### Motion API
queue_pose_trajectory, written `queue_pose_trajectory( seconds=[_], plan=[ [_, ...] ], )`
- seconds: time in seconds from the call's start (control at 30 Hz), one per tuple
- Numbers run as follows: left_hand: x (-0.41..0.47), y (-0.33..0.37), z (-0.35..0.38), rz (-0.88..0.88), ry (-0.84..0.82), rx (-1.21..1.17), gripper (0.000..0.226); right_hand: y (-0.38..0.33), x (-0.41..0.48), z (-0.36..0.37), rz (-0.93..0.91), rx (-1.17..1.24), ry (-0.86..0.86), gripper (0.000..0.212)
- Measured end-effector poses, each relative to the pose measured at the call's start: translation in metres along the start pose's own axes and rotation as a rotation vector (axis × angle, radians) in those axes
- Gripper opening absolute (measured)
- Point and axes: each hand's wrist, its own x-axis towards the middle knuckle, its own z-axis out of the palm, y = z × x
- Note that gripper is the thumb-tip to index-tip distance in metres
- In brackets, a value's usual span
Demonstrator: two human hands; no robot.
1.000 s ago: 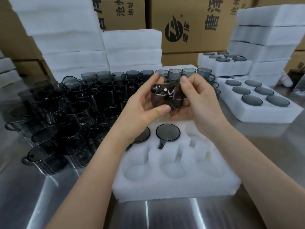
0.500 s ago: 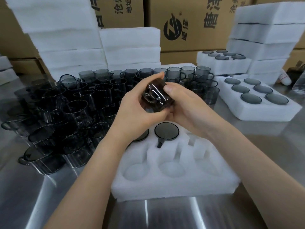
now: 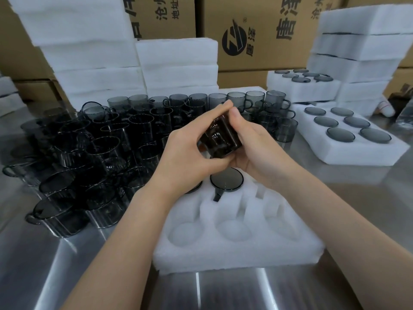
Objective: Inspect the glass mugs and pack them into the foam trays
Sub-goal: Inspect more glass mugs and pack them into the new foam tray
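Observation:
I hold one smoky dark glass mug [image 3: 220, 139] tilted between both hands above the near foam tray [image 3: 234, 253]. My left hand [image 3: 190, 153] wraps its left side and bottom. From the right, my right hand [image 3: 257, 151] cups it, thumb on the upper edge. The tray has round pockets; one packed mug [image 3: 226, 179] sits in the back row, and another is partly hidden under my left hand. Several loose mugs [image 3: 107, 148] crowd the steel table to the left.
A filled foam tray [image 3: 348, 153] lies at the right, with another filled tray [image 3: 304, 90] behind it. Stacks of white foam [image 3: 93, 52] and cardboard boxes [image 3: 257, 30] line the back. The steel table [image 3: 55, 276] runs to the near edge.
The mug has turned in my hands and come lower, closer to the tray. My right hand slid from gripping the top to cupping the mug's right side.

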Motion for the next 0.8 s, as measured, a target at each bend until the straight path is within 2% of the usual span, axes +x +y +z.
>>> queue_pose_trajectory(
  seconds=[0.17, 0.33, 0.4, 0.57, 0.7, 0.8],
  plan=[
    [0.000, -0.001, 0.000, 0.063, -0.052, 0.063, 0.089, -0.003, 0.004, -0.004, 0.096, 0.192, 0.007, 0.044],
    [0.003, -0.002, -0.006, 0.038, -0.022, 0.120, 0.109, -0.001, 0.005, -0.008, -0.054, 0.181, 0.082, 0.045],
    [0.002, -0.001, -0.004, 0.060, 0.005, 0.201, 0.105, 0.001, 0.005, -0.009, -0.138, 0.109, 0.127, 0.045],
    [0.003, -0.001, 0.004, 0.170, 0.193, 0.404, 0.068, 0.006, 0.008, -0.005, -0.255, -0.108, 0.213, 0.033],
    [0.002, -0.002, 0.005, 0.194, 0.226, 0.441, 0.067, 0.007, 0.007, -0.003, -0.219, -0.137, 0.201, 0.024],
    [0.002, -0.003, 0.005, 0.194, 0.227, 0.419, 0.066, 0.004, 0.004, -0.003, -0.214, -0.129, 0.229, 0.030]
  ],
)
